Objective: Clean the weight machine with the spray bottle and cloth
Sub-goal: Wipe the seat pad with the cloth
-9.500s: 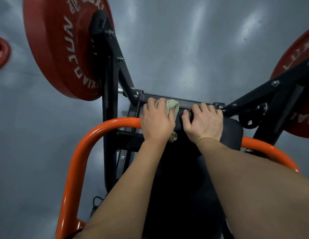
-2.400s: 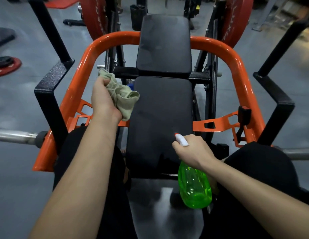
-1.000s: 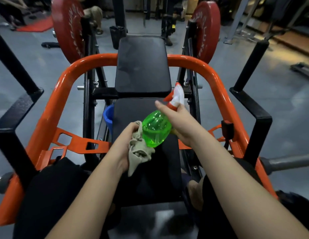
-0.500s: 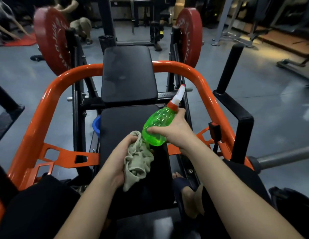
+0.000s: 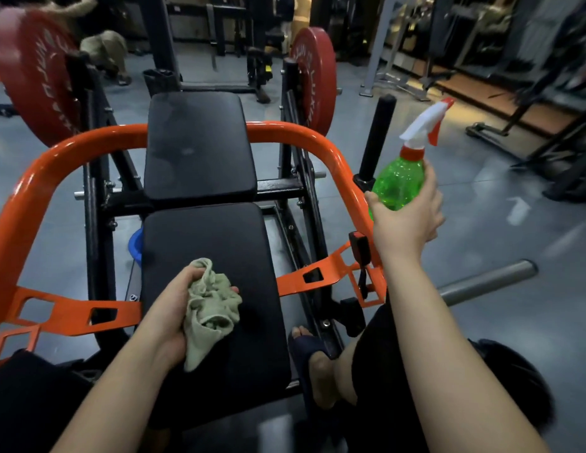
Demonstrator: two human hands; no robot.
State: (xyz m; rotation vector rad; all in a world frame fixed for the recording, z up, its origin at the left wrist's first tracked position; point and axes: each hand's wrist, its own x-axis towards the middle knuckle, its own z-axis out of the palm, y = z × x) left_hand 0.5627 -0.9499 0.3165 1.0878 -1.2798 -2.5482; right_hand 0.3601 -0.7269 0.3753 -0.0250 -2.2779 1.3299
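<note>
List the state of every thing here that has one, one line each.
Green plastic spray bottle: held aloft, tilted, nozzle up and rightward.
Crumpled olive cloth: bunched, over the near black cushioned pad; contact unclear.
Left grip: clutching the cloth.
Right grip: wrapped round the bottle.
Red round weight plates: loaded upright on the weight machine.

Open air lay right of the orange frame; the black upright handle stood just beside my right hand.

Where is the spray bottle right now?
Head view, right side: the right hand grips the spray bottle in the air, right of the orange frame, beside a black post.
</note>
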